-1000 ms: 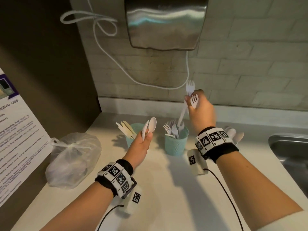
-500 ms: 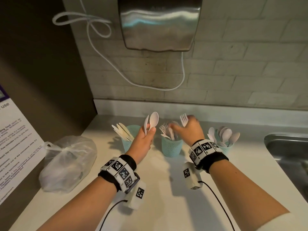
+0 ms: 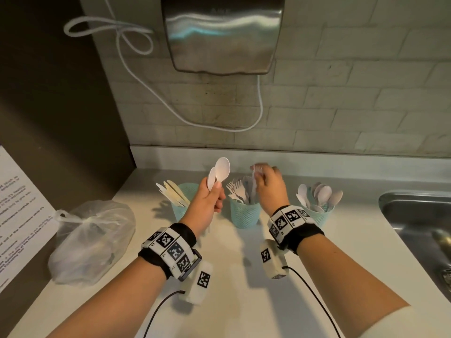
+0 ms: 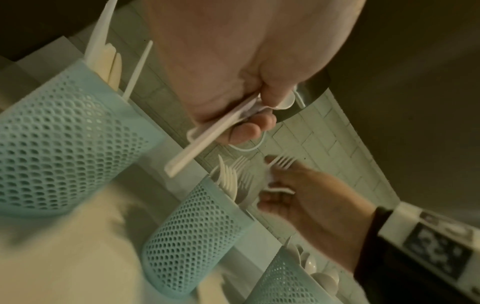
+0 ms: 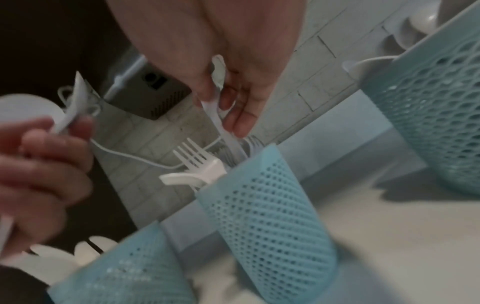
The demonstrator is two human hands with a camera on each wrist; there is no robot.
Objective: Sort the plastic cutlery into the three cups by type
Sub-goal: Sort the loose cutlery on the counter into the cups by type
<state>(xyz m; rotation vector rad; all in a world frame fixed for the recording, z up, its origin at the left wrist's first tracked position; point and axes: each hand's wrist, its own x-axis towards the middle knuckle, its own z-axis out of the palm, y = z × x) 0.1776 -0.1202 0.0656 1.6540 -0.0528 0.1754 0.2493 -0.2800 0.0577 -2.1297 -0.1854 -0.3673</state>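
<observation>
Three teal mesh cups stand in a row on the white counter: the left cup (image 3: 181, 211) holds knives, the middle cup (image 3: 244, 214) forks, the right cup (image 3: 318, 215) spoons. My left hand (image 3: 214, 193) grips two white spoons (image 3: 220, 173) by their handles, bowls up, between the left and middle cups. In the left wrist view the spoon handles (image 4: 202, 144) stick out below the left hand's fingers (image 4: 246, 127). My right hand (image 3: 261, 178) hovers over the middle cup and pinches a white fork (image 5: 221, 117) whose lower end reaches into the middle cup (image 5: 270, 205).
A knotted clear plastic bag (image 3: 90, 240) lies at the counter's left. A steel sink (image 3: 419, 220) is at the right edge. A metal wall unit (image 3: 222, 32) hangs above, with a white cable (image 3: 136, 76) looping below it. A printed notice (image 3: 19, 211) hangs at the far left.
My right hand has come down from above the middle cup with its forks and now holds one into that cup. The left hand keeps the two spoons in about the same place.
</observation>
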